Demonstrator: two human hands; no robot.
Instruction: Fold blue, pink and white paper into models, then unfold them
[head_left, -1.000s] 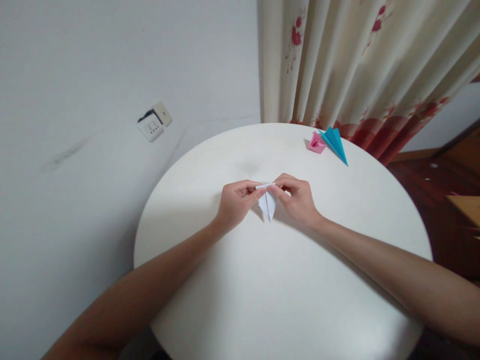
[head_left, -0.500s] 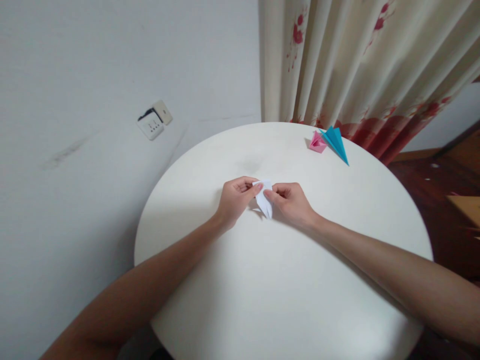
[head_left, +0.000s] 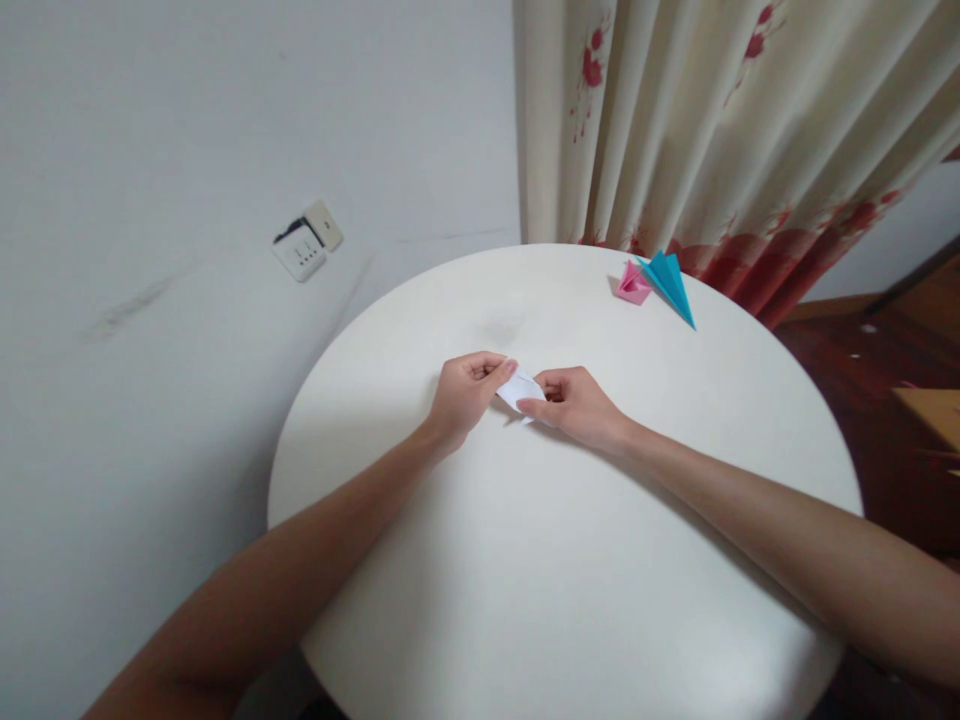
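Observation:
A small piece of folded white paper [head_left: 519, 388] is held between my two hands, just above the middle of the round white table. My left hand [head_left: 471, 392] pinches its upper left end, thumb on top. At the paper's lower right, my right hand [head_left: 571, 405] grips it between thumb and fingers. A thin point of the paper sticks out below, near the right thumb. The undersides of the paper and some fingertips are hidden.
On the white table [head_left: 480, 600], at the far right edge, a pink folded-paper piece [head_left: 634, 284] touches a blue paper plane [head_left: 673, 288]. Behind hangs a cream curtain [head_left: 675, 130] with red flowers. A wall socket [head_left: 301, 252] is on the left wall.
The white paper has turned, from pointing down toward me to lying slantwise between the hands. My right hand has shifted slightly left and its thumb has moved down to the lower right end.

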